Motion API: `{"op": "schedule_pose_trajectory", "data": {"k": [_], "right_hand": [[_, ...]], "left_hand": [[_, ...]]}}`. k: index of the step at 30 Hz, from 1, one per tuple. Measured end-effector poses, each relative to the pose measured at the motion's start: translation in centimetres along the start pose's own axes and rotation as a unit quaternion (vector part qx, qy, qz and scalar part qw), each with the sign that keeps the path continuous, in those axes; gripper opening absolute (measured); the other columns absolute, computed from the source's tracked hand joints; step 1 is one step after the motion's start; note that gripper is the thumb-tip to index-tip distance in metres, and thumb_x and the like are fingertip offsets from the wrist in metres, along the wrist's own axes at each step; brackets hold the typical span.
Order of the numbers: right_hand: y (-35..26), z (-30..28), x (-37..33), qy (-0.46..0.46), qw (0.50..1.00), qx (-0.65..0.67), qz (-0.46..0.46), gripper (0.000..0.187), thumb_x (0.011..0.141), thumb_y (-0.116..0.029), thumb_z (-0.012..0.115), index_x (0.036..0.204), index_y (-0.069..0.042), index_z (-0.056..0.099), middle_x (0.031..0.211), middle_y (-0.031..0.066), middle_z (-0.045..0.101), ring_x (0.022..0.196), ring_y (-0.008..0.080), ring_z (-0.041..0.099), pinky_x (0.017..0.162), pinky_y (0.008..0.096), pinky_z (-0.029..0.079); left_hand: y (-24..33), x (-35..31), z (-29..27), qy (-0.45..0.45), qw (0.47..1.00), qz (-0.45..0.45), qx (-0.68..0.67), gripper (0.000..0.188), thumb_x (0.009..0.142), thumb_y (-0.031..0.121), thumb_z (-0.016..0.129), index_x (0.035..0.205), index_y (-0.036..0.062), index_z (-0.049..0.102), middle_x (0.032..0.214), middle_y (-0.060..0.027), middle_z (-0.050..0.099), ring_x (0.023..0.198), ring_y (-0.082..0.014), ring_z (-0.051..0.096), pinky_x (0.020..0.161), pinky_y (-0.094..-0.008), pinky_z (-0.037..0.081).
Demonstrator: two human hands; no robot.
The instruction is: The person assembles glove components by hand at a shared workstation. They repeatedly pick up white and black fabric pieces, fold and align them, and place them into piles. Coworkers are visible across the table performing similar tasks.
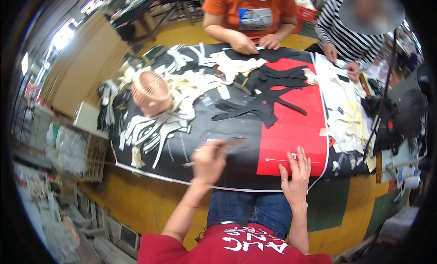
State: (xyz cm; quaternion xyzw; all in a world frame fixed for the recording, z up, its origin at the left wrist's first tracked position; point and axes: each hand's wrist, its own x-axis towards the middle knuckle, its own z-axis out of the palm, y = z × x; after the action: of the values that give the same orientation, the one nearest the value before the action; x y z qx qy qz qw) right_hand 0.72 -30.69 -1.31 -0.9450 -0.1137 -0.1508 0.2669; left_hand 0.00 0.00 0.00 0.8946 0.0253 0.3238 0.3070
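Flanking bare sheet (243,167) near its front edge — left fingers (220,149), right fingers (301,161).

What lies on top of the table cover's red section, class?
On the red section lie black fabric pieces and a cream fabric scrap; the right hand is over its near edge. What they cover cannot be seen.
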Motion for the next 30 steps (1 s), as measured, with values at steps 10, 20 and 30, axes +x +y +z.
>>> {"op": "schedule_pose_trajectory", "data": {"k": [10, 20, 30], "right_hand": [[-1.4, 4.1, 11.9, 0.045, 0.999, -0.001, -0.012, 0.044, 0.089, -0.032, 0.07, 0.121, -0.002, 0.066, 0.101, 0.0106, 0.06, 0.1, 0.0274, 0.059, 0.085, 0.0412, 0.045], [-2.7, 8.8, 14.5, 0.088, 0.986, -0.138, -0.025, 0.018, 0.083, -0.021, 0.069, 0.097, -0.011, 0.072, 0.097, 0.0047, 0.061, 0.098, 0.0223, 0.058, 0.079, 0.037, 0.044], [-2.8, 2.3, 13.2, -0.009, 0.924, 0.381, 0.04, 0.024, 0.094, -0.018, 0.064, 0.11, 0.0, 0.066, 0.093, 0.0196, 0.071, 0.084, 0.0331, 0.071, 0.073, 0.041, 0.054]], "left_hand": [[-2.9, 3.9, -1.8, -0.005, 0.978, -0.002, 0.208, 0.041, 0.09, 0.018, 0.07, 0.126, 0.0033, 0.06, 0.135, -0.0169, 0.057, 0.127, -0.0352, 0.05, 0.107, -0.0473, 0.035], [5.3, 2.8, 9.4, -0.337, 0.932, 0.132, 0.013, 0.066, 0.094, 0.034, 0.063, 0.147, 0.0016, 0.04, 0.154, -0.021, 0.039, 0.144, -0.0375, 0.034, 0.116, -0.0489, 0.026], [6.3, 3.4, 10.4, -0.336, 0.923, 0.161, 0.091, 0.069, 0.096, 0.044, 0.059, 0.146, 0.0002, 0.041, 0.145, -0.0234, 0.047, 0.14, -0.0366, 0.039, 0.113, -0.05, 0.026]]}}
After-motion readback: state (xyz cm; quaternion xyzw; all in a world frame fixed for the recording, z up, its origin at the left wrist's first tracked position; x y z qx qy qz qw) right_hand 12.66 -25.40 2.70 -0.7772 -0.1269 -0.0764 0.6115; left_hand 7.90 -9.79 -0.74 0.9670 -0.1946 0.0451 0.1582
